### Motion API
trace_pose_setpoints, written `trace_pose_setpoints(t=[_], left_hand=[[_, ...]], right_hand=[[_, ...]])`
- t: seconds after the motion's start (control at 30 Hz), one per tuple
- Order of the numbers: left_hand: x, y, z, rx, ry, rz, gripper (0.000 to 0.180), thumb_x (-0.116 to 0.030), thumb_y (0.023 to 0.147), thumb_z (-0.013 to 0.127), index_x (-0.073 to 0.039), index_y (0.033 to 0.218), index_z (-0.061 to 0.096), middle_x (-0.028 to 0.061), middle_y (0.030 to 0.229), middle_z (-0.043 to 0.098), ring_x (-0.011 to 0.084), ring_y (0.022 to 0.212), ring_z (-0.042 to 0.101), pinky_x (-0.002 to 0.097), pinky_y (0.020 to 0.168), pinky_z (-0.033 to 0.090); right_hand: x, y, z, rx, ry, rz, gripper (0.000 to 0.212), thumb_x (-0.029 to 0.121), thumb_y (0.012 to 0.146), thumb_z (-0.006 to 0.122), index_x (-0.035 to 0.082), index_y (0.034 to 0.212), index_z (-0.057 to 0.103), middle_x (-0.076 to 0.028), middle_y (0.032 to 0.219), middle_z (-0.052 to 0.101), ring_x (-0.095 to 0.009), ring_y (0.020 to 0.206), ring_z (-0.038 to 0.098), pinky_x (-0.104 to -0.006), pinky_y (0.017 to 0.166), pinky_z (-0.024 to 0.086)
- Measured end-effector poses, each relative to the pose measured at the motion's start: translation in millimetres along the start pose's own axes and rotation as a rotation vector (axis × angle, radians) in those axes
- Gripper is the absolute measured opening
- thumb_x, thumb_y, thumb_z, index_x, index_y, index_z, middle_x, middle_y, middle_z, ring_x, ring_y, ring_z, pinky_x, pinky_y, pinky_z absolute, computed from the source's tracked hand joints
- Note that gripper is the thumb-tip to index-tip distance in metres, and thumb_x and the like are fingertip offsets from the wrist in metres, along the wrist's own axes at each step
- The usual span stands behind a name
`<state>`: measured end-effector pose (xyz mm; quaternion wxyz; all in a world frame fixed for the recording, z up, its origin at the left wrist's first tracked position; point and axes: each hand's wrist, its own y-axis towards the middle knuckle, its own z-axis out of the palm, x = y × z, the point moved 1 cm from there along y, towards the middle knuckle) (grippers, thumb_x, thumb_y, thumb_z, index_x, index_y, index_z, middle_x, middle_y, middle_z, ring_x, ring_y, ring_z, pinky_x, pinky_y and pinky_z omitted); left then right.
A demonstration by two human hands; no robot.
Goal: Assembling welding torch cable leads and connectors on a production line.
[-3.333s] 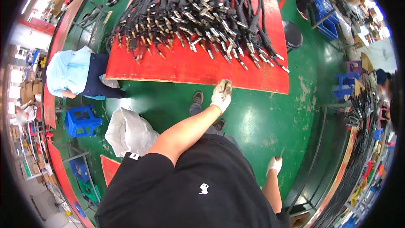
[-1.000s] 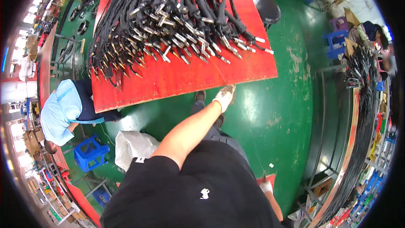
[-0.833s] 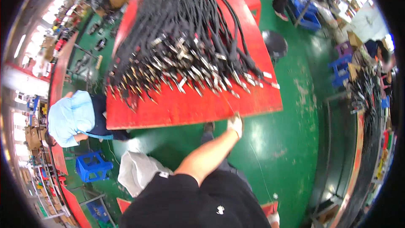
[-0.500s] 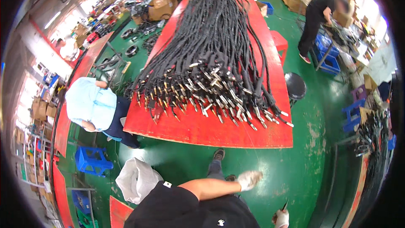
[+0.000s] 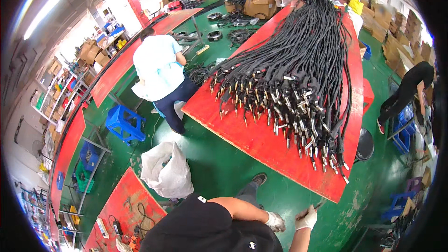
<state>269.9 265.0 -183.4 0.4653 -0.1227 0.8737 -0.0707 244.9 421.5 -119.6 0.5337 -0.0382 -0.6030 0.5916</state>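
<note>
My left hand, in a whitish glove, is in front of my body at the lower middle, its fingers curled together; what they hold, if anything, is hidden. Close to its right, my right hand, also gloved, is closed around a thin dark pointed tool whose exact kind is too small to tell. Both hands are short of the near edge of a red table. On that table lies a large bundle of black braided cables, their silver and brass-coloured plug ends fanned toward me.
A white woven sack stands open at the left, by a red board bearing tools and cords. Behind it is a blue stool. A person in light blue stands left of the table. A black round stool is at right.
My view has swung left. My right hand has come up with the pointed tool, close to my left hand. My left hand has drawn in, its fingers more curled.
</note>
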Motion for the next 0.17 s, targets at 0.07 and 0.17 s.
trace_pose_setpoints(t=[0.07,0.17], left_hand=[[12.2,-4.5,7.1,-0.056,-0.016,-0.003,0.051,-0.019,0.084,0.063,-0.015,0.135,0.056,0.0197,0.122,0.062,0.0345,0.117,0.060,0.0475,0.097,0.049],[32.6,17.4,13.6,-0.254,-0.229,0.027,0.057,-0.012,0.085,0.060,-0.009,0.141,0.051,0.0189,0.135,0.055,0.0343,0.127,0.054,0.0445,0.103,0.046]], right_hand=[[-2.1,-18.2,-38.9,-0.210,0.087,0.007,0.023,0.029,0.103,0.050,0.018,0.084,0.042,0.006,0.061,0.032,-0.011,0.044,0.028,-0.0317,0.040,0.025],[-14.1,-29.0,-115.1,-0.144,0.084,0.029,0.012,0.031,0.103,0.049,0.020,0.104,0.052,0.006,0.064,0.044,-0.010,0.046,0.038,-0.0312,0.040,0.033]])
